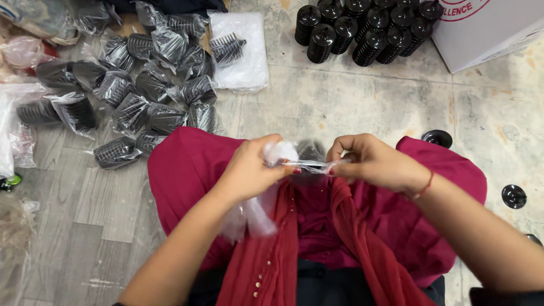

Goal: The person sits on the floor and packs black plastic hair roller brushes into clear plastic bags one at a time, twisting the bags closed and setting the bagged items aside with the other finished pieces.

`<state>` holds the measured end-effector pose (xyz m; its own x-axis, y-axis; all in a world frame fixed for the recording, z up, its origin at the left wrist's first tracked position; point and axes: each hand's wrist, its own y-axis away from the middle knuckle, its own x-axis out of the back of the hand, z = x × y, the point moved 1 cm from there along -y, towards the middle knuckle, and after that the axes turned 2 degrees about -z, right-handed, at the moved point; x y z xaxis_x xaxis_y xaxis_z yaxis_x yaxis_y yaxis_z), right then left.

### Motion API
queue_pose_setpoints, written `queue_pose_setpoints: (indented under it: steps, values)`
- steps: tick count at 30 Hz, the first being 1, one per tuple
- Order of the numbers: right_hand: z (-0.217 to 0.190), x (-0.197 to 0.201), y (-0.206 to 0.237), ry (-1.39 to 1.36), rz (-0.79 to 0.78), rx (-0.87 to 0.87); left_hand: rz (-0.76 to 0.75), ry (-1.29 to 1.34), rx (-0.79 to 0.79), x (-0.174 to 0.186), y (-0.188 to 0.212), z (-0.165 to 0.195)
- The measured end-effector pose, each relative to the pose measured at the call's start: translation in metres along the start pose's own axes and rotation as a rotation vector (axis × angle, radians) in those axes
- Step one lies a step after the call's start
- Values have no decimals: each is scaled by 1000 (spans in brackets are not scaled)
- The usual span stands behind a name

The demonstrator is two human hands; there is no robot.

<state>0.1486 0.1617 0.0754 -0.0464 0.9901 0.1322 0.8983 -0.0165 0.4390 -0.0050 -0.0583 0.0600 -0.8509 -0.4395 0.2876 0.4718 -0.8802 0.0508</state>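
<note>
Bare floor (351, 96): open ahead of the hands and far right. Ahead-left: heap of bagged black parts (147, 90) and stack of clear bags (241, 54) block passage. Ahead-right: cluster of black cylinders (362, 31) and white box (498, 28). Right: loose black caps (437, 137). Below hands: red cloth (187, 164).

Bagged ribbed parts (136, 85) lie left on the floor (351, 96), unbagged ones (368, 28) behind right, beside a box (493, 28).

Thin clear plastic bag (283, 156), glossy & crinkly. Ribbed black plastic cylinders (362, 28) shiny. Floor (351, 102) matt, worn stone w/ stains.
</note>
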Motion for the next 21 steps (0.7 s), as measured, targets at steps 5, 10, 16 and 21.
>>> queue_pose_setpoints:
  steps: [5, 10, 16, 21]
  values:
    - [-6, 8, -8, -137, -26, -22, -118, 294, 46, 8, -11, -9]
    - [-29, -4, -4, 953, 420, 337, 221, -703, -448, 10, -11, 11]
    - [-45, -11, -3, 1362, 479, 544, 290, -1155, -679, 11, -9, 19]
    - [-54, 6, 5, 579, -94, 461, -265, -136, -281, 39, -8, 10]
